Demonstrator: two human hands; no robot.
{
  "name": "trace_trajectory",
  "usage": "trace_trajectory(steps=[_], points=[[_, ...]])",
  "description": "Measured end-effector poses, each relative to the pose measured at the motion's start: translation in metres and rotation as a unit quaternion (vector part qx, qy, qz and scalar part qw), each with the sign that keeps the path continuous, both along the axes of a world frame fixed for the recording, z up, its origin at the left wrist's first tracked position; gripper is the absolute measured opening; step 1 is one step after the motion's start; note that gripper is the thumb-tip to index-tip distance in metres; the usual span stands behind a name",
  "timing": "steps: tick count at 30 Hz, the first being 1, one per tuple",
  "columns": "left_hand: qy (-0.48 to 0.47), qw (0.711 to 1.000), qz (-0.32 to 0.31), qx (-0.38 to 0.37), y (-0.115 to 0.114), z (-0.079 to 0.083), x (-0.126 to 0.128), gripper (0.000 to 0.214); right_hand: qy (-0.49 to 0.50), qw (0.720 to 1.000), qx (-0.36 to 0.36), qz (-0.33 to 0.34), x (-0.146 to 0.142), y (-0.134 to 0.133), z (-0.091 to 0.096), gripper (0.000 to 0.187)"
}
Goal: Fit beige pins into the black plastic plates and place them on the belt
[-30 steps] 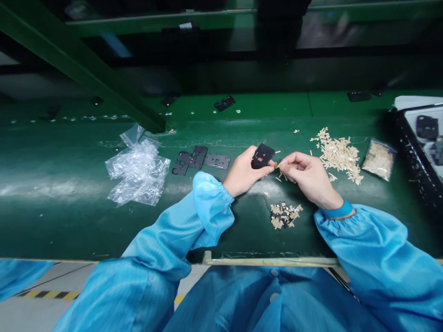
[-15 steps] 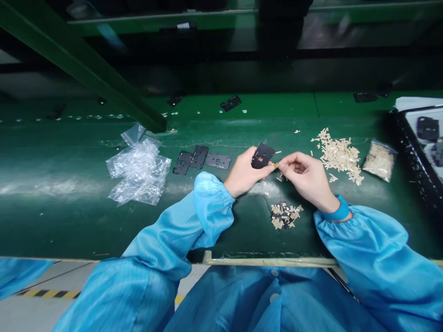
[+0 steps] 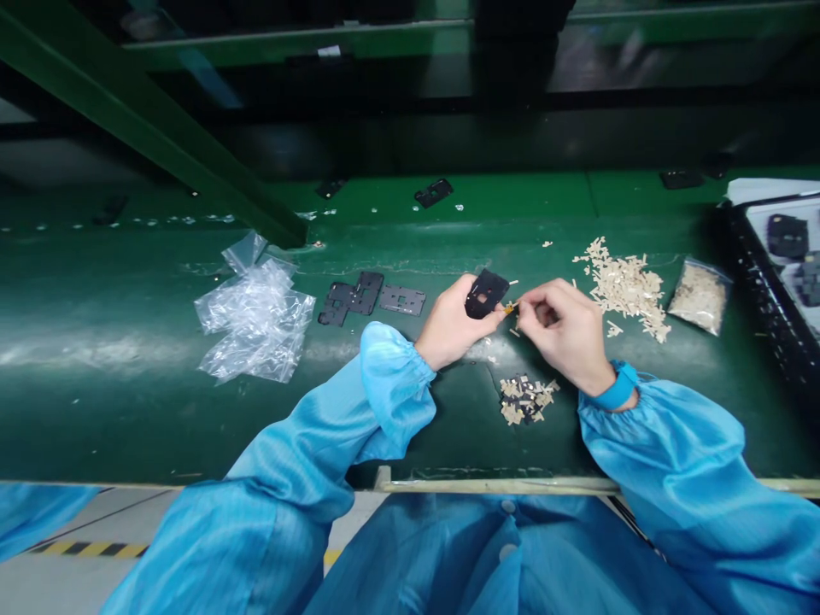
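Observation:
My left hand [image 3: 448, 323] is closed around a flat black plastic plate [image 3: 490, 286] with a square hole, held tilted above the bench. Just past my left thumb, a tiny yellow piece [image 3: 510, 309] shows between the two hands. My right hand [image 3: 573, 333] is in a pinch right beside it; what its fingertips hold is too small to make out. Under the hands, on the green bench [image 3: 448, 427], lie a few loose pale slivers. Closer to me is a small heap of mixed pale and black pieces [image 3: 529, 399].
Left of my hands lie several black plates [image 3: 401, 300] and a pile of clear plastic bags [image 3: 256, 312]. On the right are a heap of pale slivers [image 3: 631, 295], a filled clear bag [image 3: 700, 296] and a black-edged tray [image 3: 769, 316]. A green post [image 3: 192, 162] slants down at left.
The right fingers have shifted slightly, still pinched close to the plate's lower corner. The left hand keeps its grip on the black plate. The view has moved a little.

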State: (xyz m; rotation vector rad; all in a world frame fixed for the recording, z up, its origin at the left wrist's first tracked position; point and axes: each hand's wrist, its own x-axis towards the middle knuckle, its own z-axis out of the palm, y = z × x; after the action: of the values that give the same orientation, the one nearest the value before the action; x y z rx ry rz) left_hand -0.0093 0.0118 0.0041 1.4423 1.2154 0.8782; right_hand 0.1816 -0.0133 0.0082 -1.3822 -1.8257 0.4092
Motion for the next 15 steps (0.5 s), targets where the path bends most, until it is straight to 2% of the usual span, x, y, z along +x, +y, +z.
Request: trace_trajectory(steps=[2, 4, 6, 8, 10, 13, 15], points=[[0.011, 1.000, 0.010, 0.018, 0.001, -0.001, -0.002, 0.026, 0.025, 0.998, -0.013, -0.055, 0.005, 0.005, 0.000, 0.012], [0.012, 0.999, 0.018, 0.046, 0.001, -0.002, -0.004, 0.028, 0.039, 0.996, -0.046, -0.071, 0.009, 0.009, -0.001, 0.022], [0.015, 0.996, 0.025, 0.083, 0.002, -0.002, -0.007, 0.035, 0.073, 0.991, -0.102, -0.042, 0.011, 0.011, -0.001, 0.024], [0.031, 0.991, 0.034, 0.126, 0.001, -0.003, -0.010, 0.042, 0.147, 0.973, -0.177, 0.004, 0.009, 0.010, 0.001, 0.015], [0.039, 0.983, 0.033, 0.178, 0.001, -0.005, -0.013, 0.045, 0.237, 0.930, -0.276, 0.057, 0.007, 0.007, 0.004, 0.021], [0.029, 0.969, 0.013, 0.246, 0.000, -0.009, -0.016, 0.044, 0.336, 0.834, -0.421, 0.119, 0.003, 0.004, 0.011, 0.030], [0.024, 0.961, 0.000, 0.275, 0.000, -0.011, -0.017, 0.044, 0.390, 0.772, -0.484, 0.136, 0.002, 0.003, 0.015, 0.034]])
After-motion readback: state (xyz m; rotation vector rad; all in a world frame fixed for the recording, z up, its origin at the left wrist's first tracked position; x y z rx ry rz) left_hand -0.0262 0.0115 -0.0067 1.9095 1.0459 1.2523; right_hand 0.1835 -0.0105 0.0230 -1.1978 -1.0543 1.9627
